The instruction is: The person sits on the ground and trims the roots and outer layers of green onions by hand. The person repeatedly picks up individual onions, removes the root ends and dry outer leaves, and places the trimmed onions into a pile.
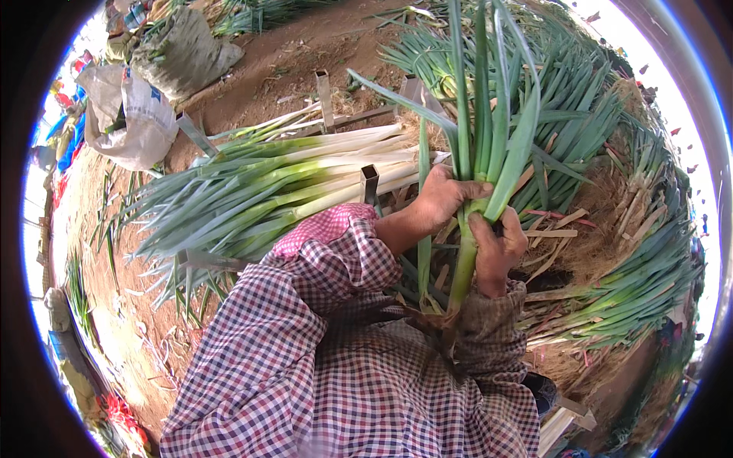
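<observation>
Both of my hands grip a green onion [465, 264] where its leaves fan out. My left hand [440, 197] pinches the leaf bases from the left, thumb across them. My right hand [497, 246] holds the stalk just below, with a leaf bent down under its fingers. The leaves point away from me, and the lower stalk reaches my checked smock, its root end in shadow. A loose outer leaf [424, 257] hangs beside the stalk. To the left, cleaned green onions with white stalks [343, 154] lie in a pile, their roots towards the middle.
Metal posts [369, 183] of a rack stand around the cleaned pile. Uncleaned green onions [561, 114] lie heaped at the right, with another bunch [624, 292] nearer me. A white woven sack [143, 126] and a grey-green sack [183, 54] rest on the soil at the upper left.
</observation>
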`<control>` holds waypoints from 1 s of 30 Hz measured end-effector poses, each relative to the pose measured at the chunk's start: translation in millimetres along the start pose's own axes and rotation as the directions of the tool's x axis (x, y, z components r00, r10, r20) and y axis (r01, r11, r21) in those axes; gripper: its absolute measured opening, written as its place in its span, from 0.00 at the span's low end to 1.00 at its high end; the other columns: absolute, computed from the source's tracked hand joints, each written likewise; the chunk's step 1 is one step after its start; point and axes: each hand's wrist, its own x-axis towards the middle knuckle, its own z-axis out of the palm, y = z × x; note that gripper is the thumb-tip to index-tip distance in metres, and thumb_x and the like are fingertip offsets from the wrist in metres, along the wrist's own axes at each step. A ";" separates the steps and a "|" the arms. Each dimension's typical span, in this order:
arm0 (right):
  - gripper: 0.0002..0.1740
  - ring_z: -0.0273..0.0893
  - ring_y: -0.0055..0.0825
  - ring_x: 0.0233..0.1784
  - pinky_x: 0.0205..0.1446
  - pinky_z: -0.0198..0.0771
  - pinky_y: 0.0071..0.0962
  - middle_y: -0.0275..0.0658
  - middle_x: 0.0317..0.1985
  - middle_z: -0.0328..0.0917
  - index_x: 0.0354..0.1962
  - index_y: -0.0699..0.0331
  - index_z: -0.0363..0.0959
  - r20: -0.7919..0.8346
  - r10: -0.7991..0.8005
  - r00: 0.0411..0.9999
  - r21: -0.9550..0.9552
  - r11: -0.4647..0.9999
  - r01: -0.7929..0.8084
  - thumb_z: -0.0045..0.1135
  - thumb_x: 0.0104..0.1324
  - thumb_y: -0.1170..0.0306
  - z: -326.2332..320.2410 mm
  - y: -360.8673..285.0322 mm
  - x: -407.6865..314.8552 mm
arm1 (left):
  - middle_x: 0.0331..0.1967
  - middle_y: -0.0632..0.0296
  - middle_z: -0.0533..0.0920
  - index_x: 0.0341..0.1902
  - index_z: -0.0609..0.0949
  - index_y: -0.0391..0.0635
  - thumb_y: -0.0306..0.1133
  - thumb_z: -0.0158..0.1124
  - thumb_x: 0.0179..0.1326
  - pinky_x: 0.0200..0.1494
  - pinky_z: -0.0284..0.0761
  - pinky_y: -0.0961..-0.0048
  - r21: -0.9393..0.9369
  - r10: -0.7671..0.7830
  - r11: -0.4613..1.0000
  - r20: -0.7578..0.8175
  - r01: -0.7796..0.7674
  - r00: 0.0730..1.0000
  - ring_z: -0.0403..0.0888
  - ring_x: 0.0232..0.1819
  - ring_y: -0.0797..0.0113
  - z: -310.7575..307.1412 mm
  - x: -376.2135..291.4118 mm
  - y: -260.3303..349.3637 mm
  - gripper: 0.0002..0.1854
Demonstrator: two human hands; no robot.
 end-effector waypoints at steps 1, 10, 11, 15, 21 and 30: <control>0.11 0.68 0.15 0.29 0.34 0.65 0.18 0.33 0.26 0.74 0.34 0.70 0.72 -0.011 -0.015 1.000 -0.024 1.000 0.015 0.59 0.51 0.79 -0.5 0.1 -1.4 | 0.31 0.54 0.82 0.38 0.81 0.31 0.21 0.64 0.50 0.36 0.77 0.73 0.040 -0.008 0.999 -0.010 0.008 1.000 0.80 0.29 0.68 -0.9 2.6 -3.0 0.10; 0.06 0.68 0.19 0.24 0.29 0.64 0.20 0.35 0.22 0.72 0.29 0.72 0.72 -0.072 0.082 0.994 0.025 0.996 -0.080 0.58 0.51 0.80 -6.2 -3.1 -17.7 | 0.24 0.53 0.82 0.32 0.82 0.32 0.34 0.69 0.47 0.33 0.75 0.73 0.392 0.107 0.919 -0.138 -0.045 0.985 0.79 0.26 0.71 -14.8 15.9 -25.3 0.15; 0.07 0.67 0.20 0.26 0.32 0.65 0.21 0.37 0.24 0.72 0.30 0.74 0.71 -0.091 0.148 0.985 0.062 0.988 -0.143 0.58 0.50 0.81 -7.9 -5.6 -21.7 | 0.24 0.53 0.82 0.32 0.82 0.32 0.35 0.69 0.46 0.33 0.75 0.72 0.418 0.119 0.907 -0.119 -0.059 0.986 0.79 0.26 0.71 -15.9 19.4 -29.6 0.16; 0.05 0.68 0.29 0.30 0.36 0.66 0.30 0.40 0.27 0.71 0.29 0.74 0.71 0.121 -0.153 0.981 -0.220 0.959 0.177 0.52 0.51 0.84 -14.9 -47.8 -37.9 | 0.23 0.53 0.82 0.29 0.82 0.33 0.40 0.72 0.45 0.28 0.76 0.72 0.540 0.048 0.821 -0.385 0.183 0.922 0.79 0.22 0.67 -28.7 30.4 -24.5 0.19; 0.08 0.68 0.20 0.27 0.33 0.69 0.22 0.37 0.31 0.73 0.34 0.70 0.70 -0.226 0.270 0.936 -0.043 0.957 -0.287 0.57 0.60 0.74 -60.4 -23.7 -18.9 | 0.21 0.56 0.81 0.29 0.81 0.29 0.32 0.68 0.51 0.23 0.75 0.73 0.170 0.103 0.983 -0.215 -0.066 0.971 0.77 0.20 0.71 -37.3 17.5 1.1 0.13; 0.23 0.68 0.50 0.44 0.48 0.64 0.41 0.51 0.38 0.71 0.47 0.74 0.67 0.206 -0.179 0.962 -0.483 0.837 0.259 0.60 0.56 0.71 -5.7 -2.0 -29.4 | 0.29 0.55 0.82 0.38 0.80 0.34 0.33 0.69 0.50 0.33 0.75 0.71 0.380 0.179 0.917 -0.118 -0.122 0.977 0.78 0.29 0.70 -36.5 30.7 -29.2 0.16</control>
